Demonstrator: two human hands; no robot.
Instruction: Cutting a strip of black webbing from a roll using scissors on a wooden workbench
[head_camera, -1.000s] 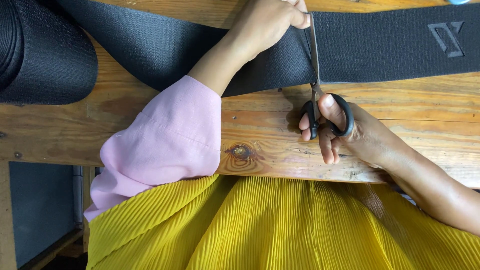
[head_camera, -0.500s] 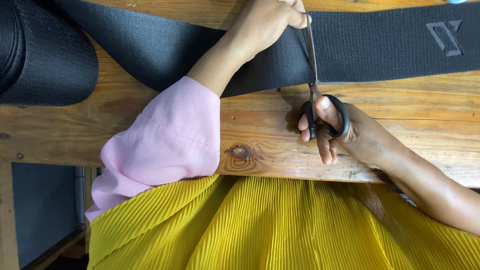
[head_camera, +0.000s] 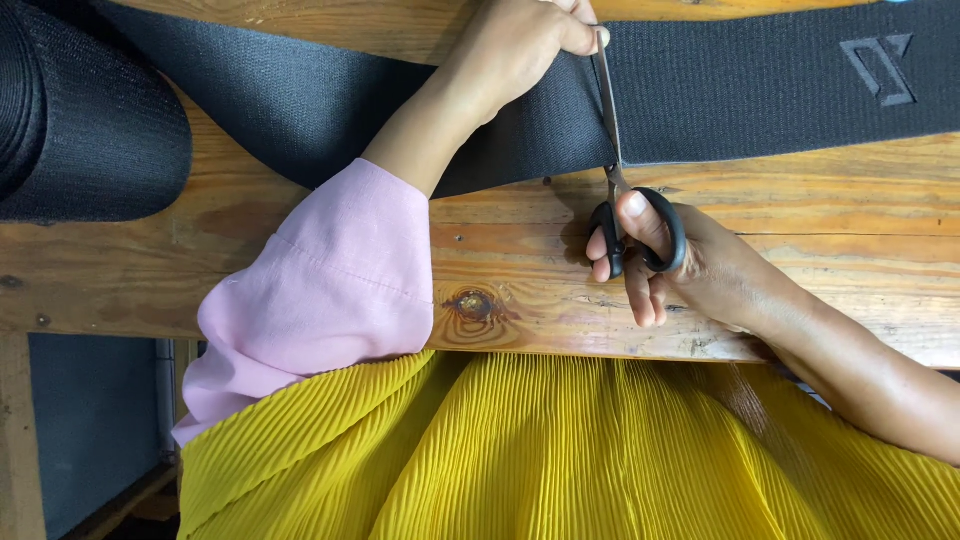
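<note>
Two hands worked one wide band of black webbing (head_camera: 760, 95) that lay flat across the far part of the wooden worktop (head_camera: 520, 260). The right hand (head_camera: 690, 265) gripped a pair of black-handled scissors (head_camera: 625, 210), thumb through one loop and fingers through the other, wrist resting on the wood so the blades pointed straight away from the body and crossed the band at a right angle. The blades stood nearly closed, partway across the webbing, so the cut seemed underway rather than finished. The left hand (head_camera: 520, 45) pressed down on the band just beside the blades, fingers curled over its far edge; that hold likely kept the cloth taut and flat so it would not slide or bunch under the steel. Its thumb sat very close to the blade tips, the one spot where a slip could nip.

To the left, the band ran back into a thick roll of the same black material (head_camera: 80, 120) resting on the worktop, so the piece to the right of the cut was the free end. A pale outlined emblem (head_camera: 880, 68) showed on that free end, well apart from the cut. A loose pink sleeve (head_camera: 330, 290) draped over the near edge of the wood, and a yellow pleated skirt (head_camera: 560, 450) filled the foreground below, neither touching the scissors
</note>
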